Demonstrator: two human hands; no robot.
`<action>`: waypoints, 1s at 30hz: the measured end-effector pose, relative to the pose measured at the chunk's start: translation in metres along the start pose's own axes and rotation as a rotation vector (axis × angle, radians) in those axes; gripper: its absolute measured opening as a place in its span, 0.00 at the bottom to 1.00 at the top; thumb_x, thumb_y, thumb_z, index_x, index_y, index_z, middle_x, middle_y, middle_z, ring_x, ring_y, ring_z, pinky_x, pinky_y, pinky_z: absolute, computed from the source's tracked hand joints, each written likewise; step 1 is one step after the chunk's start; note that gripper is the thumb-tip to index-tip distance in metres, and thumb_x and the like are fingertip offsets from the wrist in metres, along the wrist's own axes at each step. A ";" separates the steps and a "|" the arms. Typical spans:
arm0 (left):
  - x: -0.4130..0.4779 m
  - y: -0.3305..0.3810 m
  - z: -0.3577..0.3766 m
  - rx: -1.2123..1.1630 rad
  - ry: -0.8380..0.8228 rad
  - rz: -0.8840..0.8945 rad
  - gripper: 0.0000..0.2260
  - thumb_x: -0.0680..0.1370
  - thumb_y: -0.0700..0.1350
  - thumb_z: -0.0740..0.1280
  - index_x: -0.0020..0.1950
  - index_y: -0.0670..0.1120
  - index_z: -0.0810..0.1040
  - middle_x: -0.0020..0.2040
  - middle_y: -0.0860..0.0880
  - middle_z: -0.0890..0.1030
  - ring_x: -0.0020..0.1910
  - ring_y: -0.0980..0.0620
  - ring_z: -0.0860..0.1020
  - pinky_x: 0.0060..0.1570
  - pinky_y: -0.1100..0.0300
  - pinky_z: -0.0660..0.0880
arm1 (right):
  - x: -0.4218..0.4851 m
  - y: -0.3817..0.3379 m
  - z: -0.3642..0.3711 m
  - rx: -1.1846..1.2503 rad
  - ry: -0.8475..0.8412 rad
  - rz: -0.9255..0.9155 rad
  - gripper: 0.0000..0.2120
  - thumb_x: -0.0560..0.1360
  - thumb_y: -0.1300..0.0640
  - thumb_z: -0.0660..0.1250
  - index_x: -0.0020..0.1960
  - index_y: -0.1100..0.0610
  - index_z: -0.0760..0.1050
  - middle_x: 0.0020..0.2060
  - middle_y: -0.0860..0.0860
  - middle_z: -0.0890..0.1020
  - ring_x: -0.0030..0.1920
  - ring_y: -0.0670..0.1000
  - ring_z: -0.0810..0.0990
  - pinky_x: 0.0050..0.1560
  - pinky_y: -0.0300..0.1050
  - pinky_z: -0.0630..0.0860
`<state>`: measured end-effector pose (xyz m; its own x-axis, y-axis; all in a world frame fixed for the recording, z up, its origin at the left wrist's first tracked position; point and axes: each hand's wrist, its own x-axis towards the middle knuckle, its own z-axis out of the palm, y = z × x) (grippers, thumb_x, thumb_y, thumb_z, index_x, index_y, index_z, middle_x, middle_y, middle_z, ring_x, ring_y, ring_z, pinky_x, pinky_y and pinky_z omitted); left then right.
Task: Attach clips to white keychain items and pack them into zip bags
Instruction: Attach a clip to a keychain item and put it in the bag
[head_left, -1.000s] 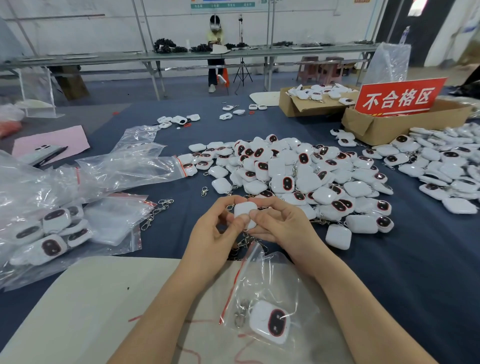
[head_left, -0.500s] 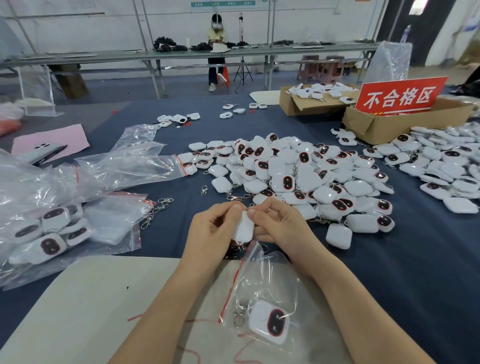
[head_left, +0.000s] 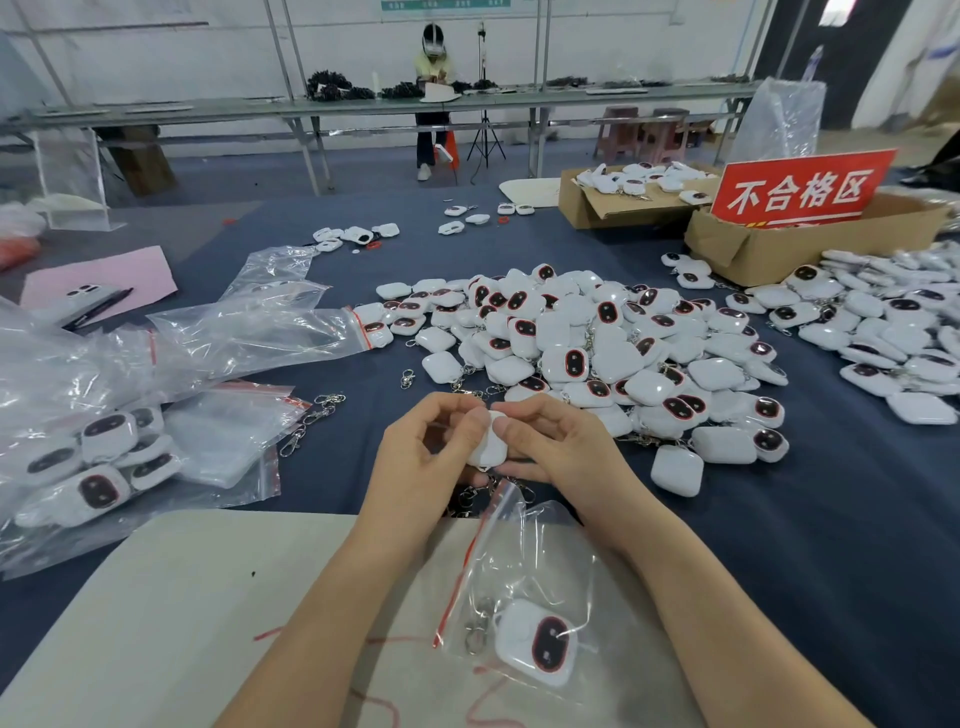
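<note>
You're on the clip step: L hand (head_left: 428, 457) and R hand (head_left: 558, 447) both pinch one white keychain item (head_left: 489, 448) at centre, thumbs nearly meeting. Can't tell if the clip's on, it's hidden. Next, prob.: seat it, then drop item into zip bag (head_left: 543, 551) at 6 o'clock.

Single view, head-worn, wide-angle. It looks forward and down over the table (head_left: 779, 519), close above the left hand (head_left: 426, 457) and right hand (head_left: 561, 452), with the far wall (head_left: 156, 62) along the top edge of frame.
</note>
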<state>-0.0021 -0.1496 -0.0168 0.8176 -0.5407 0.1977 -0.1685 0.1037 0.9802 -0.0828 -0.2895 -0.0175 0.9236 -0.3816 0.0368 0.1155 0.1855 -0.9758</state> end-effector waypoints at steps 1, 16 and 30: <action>0.000 0.000 0.000 -0.014 -0.007 -0.012 0.03 0.80 0.44 0.70 0.49 0.50 0.84 0.45 0.44 0.84 0.41 0.49 0.82 0.36 0.59 0.81 | 0.000 0.000 0.000 0.008 -0.003 -0.002 0.06 0.77 0.60 0.73 0.46 0.51 0.85 0.49 0.55 0.86 0.49 0.54 0.87 0.46 0.43 0.83; 0.002 -0.008 0.002 0.323 -0.091 0.042 0.16 0.81 0.46 0.69 0.68 0.57 0.76 0.46 0.55 0.83 0.45 0.56 0.82 0.50 0.60 0.78 | 0.003 0.002 -0.004 0.143 0.093 0.035 0.07 0.79 0.59 0.69 0.56 0.57 0.81 0.50 0.57 0.87 0.52 0.55 0.86 0.47 0.42 0.83; 0.004 -0.007 -0.002 0.298 -0.068 0.037 0.15 0.83 0.47 0.66 0.69 0.57 0.73 0.39 0.44 0.80 0.34 0.56 0.77 0.41 0.55 0.76 | 0.001 0.002 -0.003 -0.046 -0.032 -0.007 0.16 0.78 0.63 0.71 0.61 0.47 0.79 0.37 0.56 0.86 0.40 0.51 0.85 0.45 0.40 0.82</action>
<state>0.0032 -0.1509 -0.0229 0.7709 -0.5966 0.2230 -0.3602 -0.1196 0.9252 -0.0831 -0.2922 -0.0197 0.9340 -0.3538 0.0493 0.1053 0.1407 -0.9844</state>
